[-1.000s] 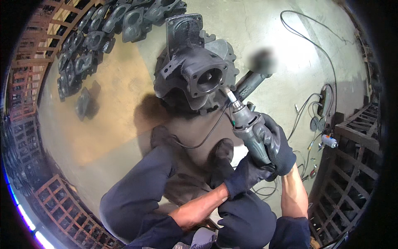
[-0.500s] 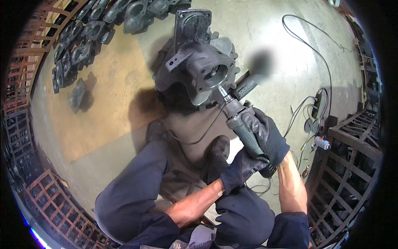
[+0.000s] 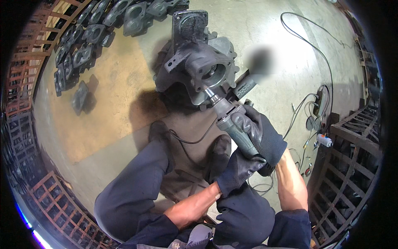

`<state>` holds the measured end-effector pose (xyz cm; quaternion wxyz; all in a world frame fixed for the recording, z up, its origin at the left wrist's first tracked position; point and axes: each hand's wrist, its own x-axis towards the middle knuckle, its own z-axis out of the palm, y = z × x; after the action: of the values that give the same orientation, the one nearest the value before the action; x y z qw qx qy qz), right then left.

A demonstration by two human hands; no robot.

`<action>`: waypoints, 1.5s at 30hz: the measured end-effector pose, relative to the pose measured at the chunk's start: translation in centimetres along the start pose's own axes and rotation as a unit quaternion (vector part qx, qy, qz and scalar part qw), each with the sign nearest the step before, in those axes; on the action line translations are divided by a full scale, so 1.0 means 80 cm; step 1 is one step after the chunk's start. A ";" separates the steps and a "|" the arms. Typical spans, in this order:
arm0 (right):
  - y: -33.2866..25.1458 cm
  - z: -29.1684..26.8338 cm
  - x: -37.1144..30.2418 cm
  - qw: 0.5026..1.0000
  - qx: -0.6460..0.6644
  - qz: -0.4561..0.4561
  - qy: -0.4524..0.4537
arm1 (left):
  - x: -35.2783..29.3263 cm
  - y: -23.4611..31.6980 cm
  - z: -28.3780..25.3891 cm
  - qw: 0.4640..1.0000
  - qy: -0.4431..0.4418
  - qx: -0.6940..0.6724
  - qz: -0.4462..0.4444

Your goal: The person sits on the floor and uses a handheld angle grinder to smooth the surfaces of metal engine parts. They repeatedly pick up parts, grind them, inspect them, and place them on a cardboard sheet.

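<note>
In both gloved hands is a grey-green die grinder (image 3: 238,132), slanting up and to the left. My right hand (image 3: 262,135) is closed around its front body, the thumb along the near side. My left hand (image 3: 241,169) wraps the rear end, close to my knee. The grinder's bright metal nose (image 3: 212,95) meets the lower rim of a round bore in a large dark cast-metal housing (image 3: 192,68). Its bit is too small to make out there. A square flange stands up at the housing's far side.
Rows of dark castings (image 3: 93,35) lie at the far left, with one casting (image 3: 80,97) apart on a tan sheet. A metal-mesh crate (image 3: 346,170) stands at the right, beside a spray can (image 3: 324,140) and a power strip (image 3: 320,103). Cables (image 3: 327,62) loop across the floor.
Both hands and the grinder have shifted slightly left, and the nose has moved from the bore's lower right rim to its lower left.
</note>
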<state>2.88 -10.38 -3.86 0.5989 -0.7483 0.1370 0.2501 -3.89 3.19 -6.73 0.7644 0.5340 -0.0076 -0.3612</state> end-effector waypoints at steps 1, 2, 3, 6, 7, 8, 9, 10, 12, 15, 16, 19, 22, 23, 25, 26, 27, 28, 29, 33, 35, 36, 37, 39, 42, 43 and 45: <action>0.003 -0.001 -0.001 1.000 0.000 0.005 0.008 | 0.001 0.002 0.001 1.000 0.001 -0.010 0.004; 0.010 -0.003 0.000 1.000 0.000 0.010 0.015 | 0.002 -0.001 0.000 1.000 -0.008 -0.022 -0.013; 0.018 -0.005 -0.001 1.000 0.000 0.016 0.022 | 0.004 -0.004 0.000 0.999 -0.018 -0.033 -0.029; 0.033 -0.011 -0.001 0.998 -0.016 -0.016 0.058 | 0.011 -0.024 -0.002 0.991 -0.059 -0.066 -0.103; 0.033 -0.011 0.000 0.998 0.004 -0.005 0.055 | 0.013 -0.027 -0.002 0.990 -0.061 -0.075 -0.104; 0.026 -0.014 -0.002 0.998 0.021 0.009 0.057 | 0.017 -0.029 -0.001 0.988 -0.068 -0.087 -0.106; 0.022 -0.015 -0.003 0.997 0.038 0.022 0.058 | 0.020 -0.031 -0.001 0.990 -0.077 -0.069 -0.094; 0.020 -0.015 -0.004 0.998 0.020 0.003 0.063 | 0.023 -0.034 -0.003 0.992 -0.086 -0.050 -0.082; 0.024 -0.017 -0.004 0.997 0.029 0.014 0.066 | 0.026 -0.035 -0.004 0.990 -0.105 -0.035 -0.091; 0.021 -0.013 -0.007 0.998 -0.006 0.009 0.062 | 0.022 -0.032 -0.006 0.989 -0.098 -0.041 -0.102; 0.024 -0.011 -0.007 0.998 -0.034 -0.007 0.054 | 0.016 -0.031 -0.001 0.994 -0.076 -0.036 -0.071; 0.030 -0.011 -0.006 0.989 -0.102 -0.106 -0.001 | 0.005 -0.033 0.009 0.999 -0.025 -0.025 -0.032; 0.027 -0.011 -0.006 0.999 -0.033 -0.036 0.021 | 0.006 -0.024 0.012 0.998 -0.034 -0.028 -0.045; 0.028 -0.014 -0.009 0.999 0.000 -0.030 0.028 | 0.009 -0.025 0.011 0.997 -0.048 -0.028 -0.047; 0.031 -0.029 -0.022 0.997 0.064 -0.015 0.043 | 0.017 -0.034 0.015 0.995 -0.066 -0.027 -0.070; 0.035 -0.037 -0.037 0.984 0.151 0.054 0.072 | 0.026 -0.047 0.028 0.992 -0.084 -0.031 -0.092; 0.043 -0.030 -0.040 0.980 0.163 0.011 0.117 | 0.031 -0.043 0.026 0.990 -0.079 -0.023 -0.113; 0.064 -0.027 -0.043 0.970 0.206 -0.006 0.129 | 0.035 -0.038 0.022 0.988 -0.076 0.042 -0.131; 0.085 -0.034 -0.055 0.965 0.213 -0.002 0.151 | 0.044 -0.040 0.023 0.978 -0.126 0.088 -0.141; 0.124 -0.030 -0.079 0.925 0.329 0.007 0.188 | 0.053 -0.052 0.030 0.977 -0.146 0.069 -0.136; 0.139 -0.029 -0.083 0.891 0.405 0.024 0.204 | 0.060 -0.071 0.036 0.968 -0.158 0.111 -0.159; 0.144 -0.029 -0.081 0.876 0.437 0.037 0.203 | 0.066 -0.080 0.035 0.955 -0.168 0.165 -0.180; 0.149 -0.029 -0.071 0.887 0.416 0.032 0.195 | 0.074 -0.089 0.032 0.938 -0.177 0.219 -0.200; 0.160 -0.037 -0.054 0.905 0.348 0.052 0.239 | 0.102 -0.074 0.027 0.912 -0.212 0.291 -0.196; 0.225 -0.050 -0.034 0.906 0.299 0.059 0.294 | 0.114 -0.058 0.019 0.844 -0.257 0.462 -0.095; 0.248 -0.057 -0.028 0.908 0.260 0.066 0.322 | 0.121 -0.041 0.018 0.815 -0.286 0.501 -0.050; 0.264 -0.067 -0.012 0.909 0.160 0.099 0.371 | 0.120 0.059 -0.001 0.723 -0.291 0.618 0.102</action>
<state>-7.49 -20.79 -20.00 0.5890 -0.6636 0.4609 -0.0131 5.78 -1.29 -6.49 0.2570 0.7525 -0.5062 -0.3337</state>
